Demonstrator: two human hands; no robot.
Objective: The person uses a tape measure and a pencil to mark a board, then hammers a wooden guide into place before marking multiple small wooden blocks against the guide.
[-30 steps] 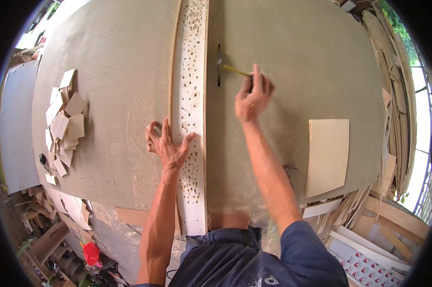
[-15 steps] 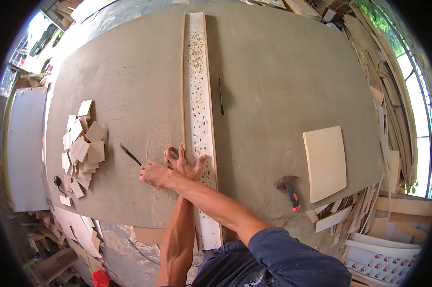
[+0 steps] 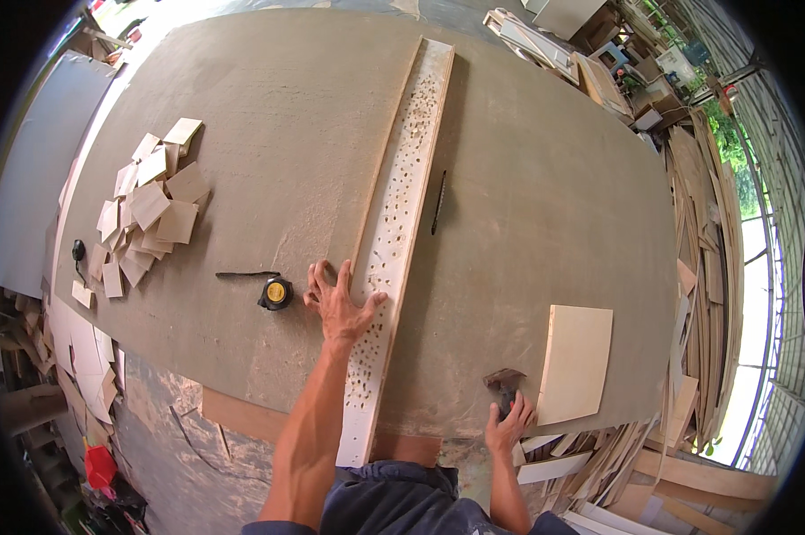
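Note:
My left hand (image 3: 338, 308) lies with fingers spread across the left edge of a long white board (image 3: 394, 218) that is dotted with many small holes and has raised wooden edges. Just left of that hand a black tape measure with a yellow disc (image 3: 277, 292) rests on the table, with a thin black stick-like tool (image 3: 242, 274) beside it. At the lower right, my right hand (image 3: 508, 426) is closed around the handle of a hammer (image 3: 505, 380), whose dark head points away from me. A pale wooden panel (image 3: 576, 364) lies right beside this hand.
Many small square wood pieces (image 3: 150, 203) are heaped on the left of the brown tabletop (image 3: 545, 196). Near them is a small black object (image 3: 79, 250). A thin dark tool (image 3: 439, 203) lies right of the board. Stacked wood strips (image 3: 701, 259) stand along the right side.
My right hand has left the tape measure on the table, uncrossed from my left arm and moved right to grip the hammer. My left hand stays on the board. The view has shifted.

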